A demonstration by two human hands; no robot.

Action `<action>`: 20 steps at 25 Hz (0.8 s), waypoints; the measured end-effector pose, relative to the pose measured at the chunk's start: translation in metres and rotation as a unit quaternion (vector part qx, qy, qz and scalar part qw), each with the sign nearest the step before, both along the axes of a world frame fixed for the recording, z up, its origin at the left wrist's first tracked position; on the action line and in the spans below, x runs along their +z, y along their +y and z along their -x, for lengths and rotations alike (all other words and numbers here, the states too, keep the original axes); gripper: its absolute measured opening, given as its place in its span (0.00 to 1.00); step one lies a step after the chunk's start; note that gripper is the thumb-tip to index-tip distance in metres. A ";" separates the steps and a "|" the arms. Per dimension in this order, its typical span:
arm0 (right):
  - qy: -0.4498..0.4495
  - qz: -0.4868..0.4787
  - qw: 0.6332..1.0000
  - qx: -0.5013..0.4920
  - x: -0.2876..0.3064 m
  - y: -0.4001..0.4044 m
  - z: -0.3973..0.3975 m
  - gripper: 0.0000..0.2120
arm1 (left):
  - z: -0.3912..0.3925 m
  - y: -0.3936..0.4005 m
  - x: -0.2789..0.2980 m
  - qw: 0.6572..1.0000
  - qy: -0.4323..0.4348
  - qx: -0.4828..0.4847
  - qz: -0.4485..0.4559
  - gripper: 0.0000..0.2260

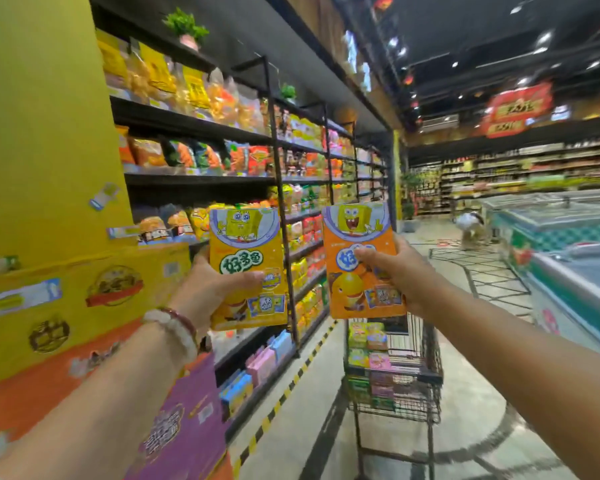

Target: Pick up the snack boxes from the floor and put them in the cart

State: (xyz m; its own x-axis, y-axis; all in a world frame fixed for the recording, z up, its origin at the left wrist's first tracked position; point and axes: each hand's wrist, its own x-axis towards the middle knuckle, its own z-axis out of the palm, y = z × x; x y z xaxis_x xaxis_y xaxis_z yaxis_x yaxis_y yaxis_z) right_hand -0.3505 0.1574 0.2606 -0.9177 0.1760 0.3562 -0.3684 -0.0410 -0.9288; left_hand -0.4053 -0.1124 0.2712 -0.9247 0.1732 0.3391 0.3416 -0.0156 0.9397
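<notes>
Surroundings: I see a black wire shopping cart (394,372) below and just beyond my right hand, coloured packs already stacked inside; tall black shelves of snack bags (201,133) run along my left; stacked yellow, orange and purple cartons (84,306) sit beside my left forearm; a glass-topped freezer chest (568,251) lies to my right.
Left hand (219,289): raised, gripping an upright yellow cartoon-printed snack box (246,265), thumb across its front.
Right hand (392,268): raised, gripping an upright orange cartoon-printed snack box (361,261), directly above the cart.
Room: open aisle floor (465,427) runs ahead between shelves and freezer.
</notes>
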 end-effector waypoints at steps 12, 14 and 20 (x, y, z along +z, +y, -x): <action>-0.078 0.002 0.991 -0.111 -0.080 0.196 0.155 0.24 | 0.202 0.216 -0.114 0.986 -0.112 -0.128 0.002 0.34; -0.101 -0.007 0.990 -0.093 -0.099 0.215 0.190 0.24 | 0.233 0.236 -0.136 0.984 -0.124 -0.126 0.001 0.31; -0.154 0.008 0.985 -0.079 -0.164 0.248 0.296 0.19 | 0.335 0.272 -0.209 0.970 -0.200 -0.137 0.008 0.31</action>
